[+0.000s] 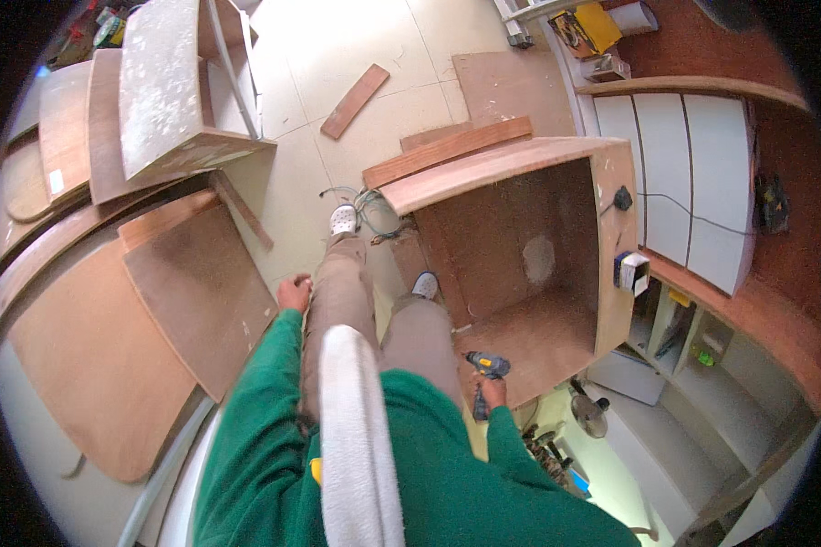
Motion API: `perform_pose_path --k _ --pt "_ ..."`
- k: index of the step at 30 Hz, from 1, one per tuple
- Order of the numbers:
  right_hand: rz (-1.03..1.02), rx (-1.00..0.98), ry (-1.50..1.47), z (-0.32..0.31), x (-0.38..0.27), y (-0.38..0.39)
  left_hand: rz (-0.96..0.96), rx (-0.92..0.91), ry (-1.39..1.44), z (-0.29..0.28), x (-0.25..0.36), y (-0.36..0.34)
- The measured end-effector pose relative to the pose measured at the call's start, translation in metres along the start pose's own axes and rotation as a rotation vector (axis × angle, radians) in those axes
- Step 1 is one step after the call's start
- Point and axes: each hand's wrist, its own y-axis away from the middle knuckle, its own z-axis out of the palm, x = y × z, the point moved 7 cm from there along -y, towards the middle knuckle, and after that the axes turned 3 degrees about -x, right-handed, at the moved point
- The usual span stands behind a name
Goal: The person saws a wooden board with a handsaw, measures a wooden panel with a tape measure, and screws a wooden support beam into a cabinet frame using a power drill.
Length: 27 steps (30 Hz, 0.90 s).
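My right hand (pixel 493 392) grips a cordless drill (pixel 485 372) with a yellow and black body, held low beside my right leg, next to an open brown plywood cabinet box (pixel 611 196) lying on the floor. Hanging by my left thigh is my left hand (pixel 293 294), its fingers curled and nothing visible in it, close to the edge of a brown plywood sheet (pixel 196 292). I stand in white shoes on the pale tile floor. A white towel (pixel 356 428) hangs down my front over a green top.
Curved plywood panels (pixel 73 356) are stacked to my left, with dusty boards (pixel 160 82) behind them. A loose plank (pixel 356 100) and a tangle of cord (pixel 367 211) lie on the floor ahead. White cabinet doors (pixel 693 173) and shelves stand at the right, a small fan (pixel 590 412) below.
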Motion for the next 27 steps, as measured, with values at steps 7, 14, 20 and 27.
perform_pose_path --k 7,14,20,27 --pt "-0.094 0.442 0.246 0.084 -0.139 0.014 0.341 -0.223 -0.314 0.059 0.178 -0.229" --pt "-0.648 0.246 0.154 0.182 -0.270 -0.032 0.349 -0.260 -0.518 0.218 0.184 -0.430" --pt "-0.700 0.254 0.236 0.203 -0.282 -0.066 0.357 -0.292 -0.551 0.325 0.149 -0.508" --pt "-0.623 0.296 0.242 0.201 -0.257 -0.084 0.477 -0.401 -0.743 0.391 0.177 -0.479"
